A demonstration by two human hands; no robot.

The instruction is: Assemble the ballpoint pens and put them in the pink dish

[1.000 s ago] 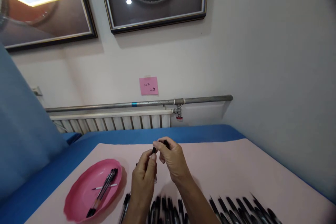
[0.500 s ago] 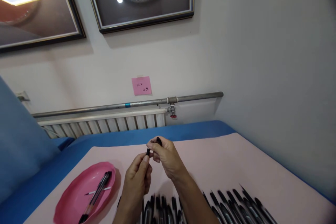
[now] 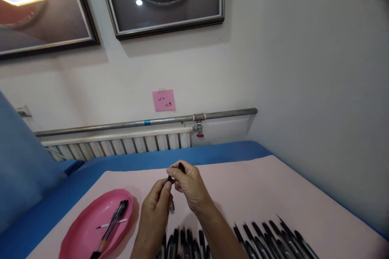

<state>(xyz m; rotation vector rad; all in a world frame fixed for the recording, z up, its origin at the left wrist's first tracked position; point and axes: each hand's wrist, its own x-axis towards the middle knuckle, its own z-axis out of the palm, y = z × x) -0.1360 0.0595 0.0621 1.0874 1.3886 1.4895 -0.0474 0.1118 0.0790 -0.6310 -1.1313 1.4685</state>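
Note:
My left hand (image 3: 156,210) and my right hand (image 3: 190,188) meet above a pink sheet (image 3: 261,194), fingertips pinched together. Between them is a small black pen part (image 3: 170,178); a clear pen barrel (image 3: 172,207) hangs down from my left hand's fingers. My right hand's fingers curl around another black piece (image 3: 181,166) at its top. Rows of black pens (image 3: 273,238) lie along the near edge below my wrists.
A pink dish (image 3: 75,236) at the left holds black pens (image 3: 112,226) and a thin white refill (image 3: 111,223). Blue cloth (image 3: 127,162) covers the surface beyond the sheet. A radiator (image 3: 115,143), a metal pipe (image 3: 212,115) and a wall stand behind.
Both hands stayed pinched together on the pen parts and shifted slightly left in view as the camera turned; the barrel now shows hanging below my left fingers.

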